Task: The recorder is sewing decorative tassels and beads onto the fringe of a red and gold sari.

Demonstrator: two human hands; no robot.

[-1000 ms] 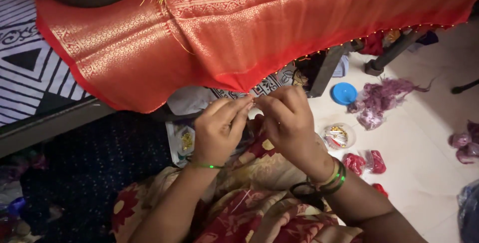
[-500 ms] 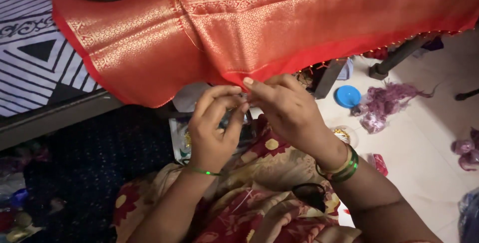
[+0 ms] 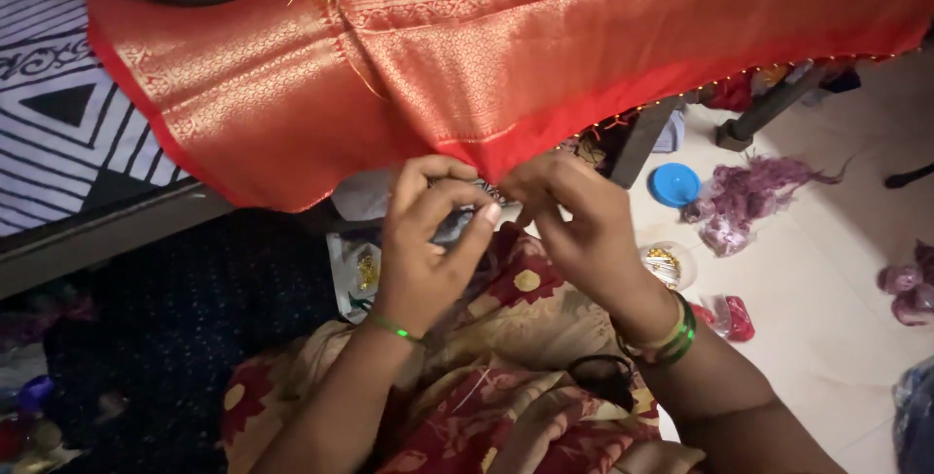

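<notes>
A red cloth with gold woven patterns [image 3: 506, 55] hangs across the top of the view, its lower hem lined with small gold beads. My left hand [image 3: 425, 250] and my right hand [image 3: 574, 226] meet just under the hem near the middle. The fingertips of both hands pinch the edge of the red cloth between them. A thin green bangle sits on my left wrist and green and gold bangles on my right wrist. Whether a needle or thread is between the fingers is too small to tell.
A black and white patterned sheet [image 3: 58, 114] lies at the left. On the pale floor at the right are a blue lid [image 3: 674, 184], purple thread bundles [image 3: 744, 197], a small clear tub of gold beads [image 3: 665, 262] and red packets [image 3: 732, 316]. My lap holds red flowered fabric [image 3: 506, 406].
Both hands have risen from below the hem up to the cloth's edge and closed together on it. The view has shifted slightly.
</notes>
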